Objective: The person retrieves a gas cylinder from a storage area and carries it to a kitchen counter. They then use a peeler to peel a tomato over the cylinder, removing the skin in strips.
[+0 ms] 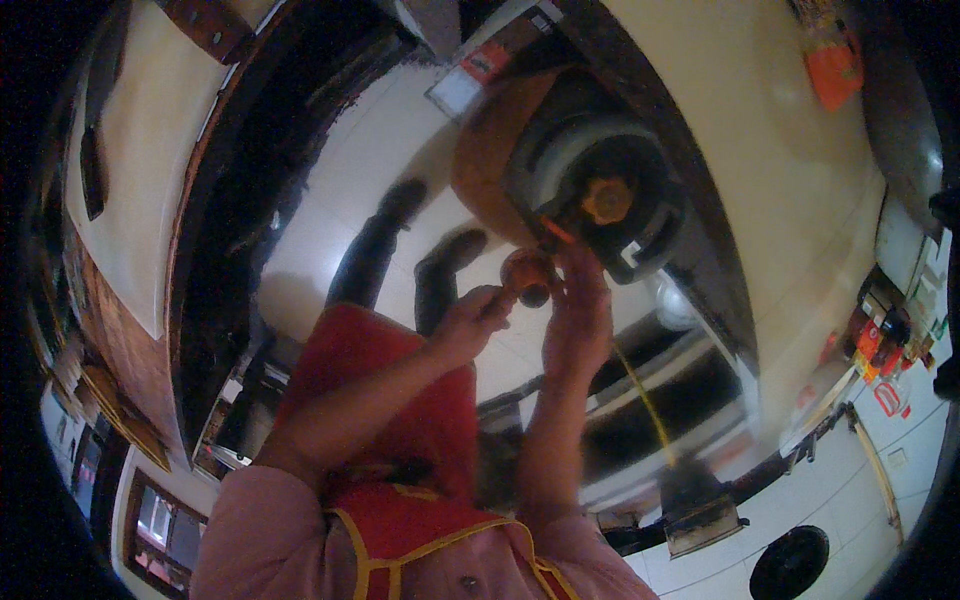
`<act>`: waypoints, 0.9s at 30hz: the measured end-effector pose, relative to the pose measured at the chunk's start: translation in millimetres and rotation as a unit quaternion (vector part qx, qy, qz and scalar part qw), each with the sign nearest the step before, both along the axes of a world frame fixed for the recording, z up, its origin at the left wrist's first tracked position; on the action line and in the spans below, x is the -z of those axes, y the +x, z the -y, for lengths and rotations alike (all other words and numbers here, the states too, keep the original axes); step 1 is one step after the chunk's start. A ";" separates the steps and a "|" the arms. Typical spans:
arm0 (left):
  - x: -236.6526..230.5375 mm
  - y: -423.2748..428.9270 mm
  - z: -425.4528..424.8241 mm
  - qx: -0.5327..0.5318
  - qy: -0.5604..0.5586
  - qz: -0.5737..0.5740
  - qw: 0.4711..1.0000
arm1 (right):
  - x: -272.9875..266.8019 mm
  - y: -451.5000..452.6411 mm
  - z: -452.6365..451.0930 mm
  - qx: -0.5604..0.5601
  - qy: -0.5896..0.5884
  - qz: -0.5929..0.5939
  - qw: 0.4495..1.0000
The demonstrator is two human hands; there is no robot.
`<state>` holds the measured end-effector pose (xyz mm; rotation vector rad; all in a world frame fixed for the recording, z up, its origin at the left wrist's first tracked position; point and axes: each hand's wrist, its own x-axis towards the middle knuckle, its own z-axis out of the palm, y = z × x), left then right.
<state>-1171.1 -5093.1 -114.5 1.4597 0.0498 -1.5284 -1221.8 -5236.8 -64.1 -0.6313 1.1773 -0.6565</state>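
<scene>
My left hand (477, 324) grips a small rounded reddish-brown object (528, 271) with a dark round lower end. Blur keeps me from naming it more exactly. On its other side my right hand (582, 300) is raised close against it, fingers pointing away from me. Whether the right fingers grip it cannot be made out. A narrow orange strip (556, 229) shows by the right fingertips. Just beyond that hand stands a dark cylinder-like container (664, 240) with an orange-yellow lobed knob or cap (609, 199) on top.
A brown curved panel (491, 161) stands beside the dark container. Pale counters run along the left (142, 165) and right (720, 150); a knife (91, 172) lies on the left one. A yellow cord or hose (645, 397) hangs lower right. Bottles and packets (885, 352) stand far right.
</scene>
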 end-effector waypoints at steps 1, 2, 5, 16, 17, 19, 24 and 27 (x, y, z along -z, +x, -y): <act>0.6 -0.1 0.1 0.000 -0.005 0.004 1.000 | -0.4 -0.1 -1.0 0.077 0.050 0.018 0.996; 0.9 0.1 -1.0 0.004 -0.009 0.006 1.000 | 1.0 1.0 -1.0 -0.018 0.017 0.021 0.999; 2.0 1.2 -1.1 0.015 0.002 -0.006 1.000 | 3.8 3.1 3.8 -0.195 -0.059 -0.072 0.976; -2.2 26.1 -1.9 0.107 0.035 0.062 0.992 | 24.3 -14.6 5.6 -0.238 -0.159 -0.211 0.935; -0.2 30.4 -2.7 0.112 0.040 0.082 0.990 | 34.8 -17.1 8.8 -0.262 -0.113 -0.181 0.941; 4.3 33.0 -3.2 0.074 0.034 0.028 0.996 | 59.0 -19.9 12.9 -0.193 0.037 0.005 0.981; 3.7 25.2 0.9 0.119 0.016 -0.066 0.991 | 86.3 -25.4 8.2 -0.026 0.240 0.223 0.944; -5.3 16.9 2.7 0.083 0.008 -0.046 0.995 | 88.7 -22.0 2.7 -0.035 0.209 0.168 0.963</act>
